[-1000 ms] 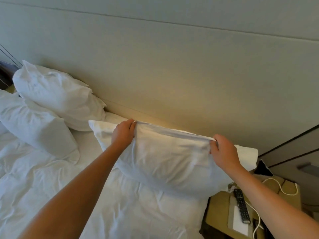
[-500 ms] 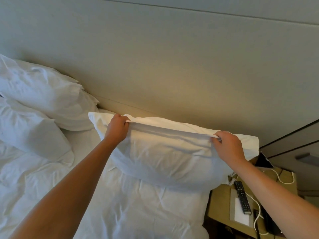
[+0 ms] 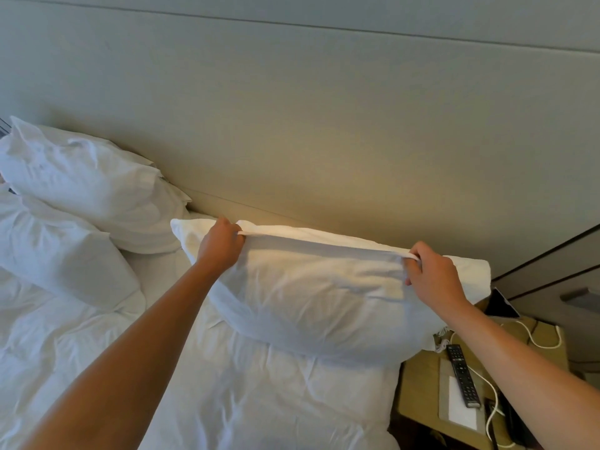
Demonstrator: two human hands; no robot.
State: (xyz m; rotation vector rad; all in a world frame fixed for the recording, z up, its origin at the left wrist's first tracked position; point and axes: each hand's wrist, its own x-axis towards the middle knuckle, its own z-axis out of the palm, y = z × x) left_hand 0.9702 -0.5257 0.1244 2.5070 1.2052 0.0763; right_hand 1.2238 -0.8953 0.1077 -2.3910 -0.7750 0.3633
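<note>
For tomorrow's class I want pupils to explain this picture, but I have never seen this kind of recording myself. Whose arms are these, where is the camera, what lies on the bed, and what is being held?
There is no machine here. The two bare arms belong to a person wearing a wide-angle camera on the head, so you look forward and down as they do. The left hand and the right hand each pinch the top edge of a white pillow, one near each end, holding it up in front of the padded headboard. Below it lies a crumpled white duvet. To the left, a second pillow leans at the headboard, with a third pillow in front of it. On the right stands a bedside table with a black remote control on it.
</note>
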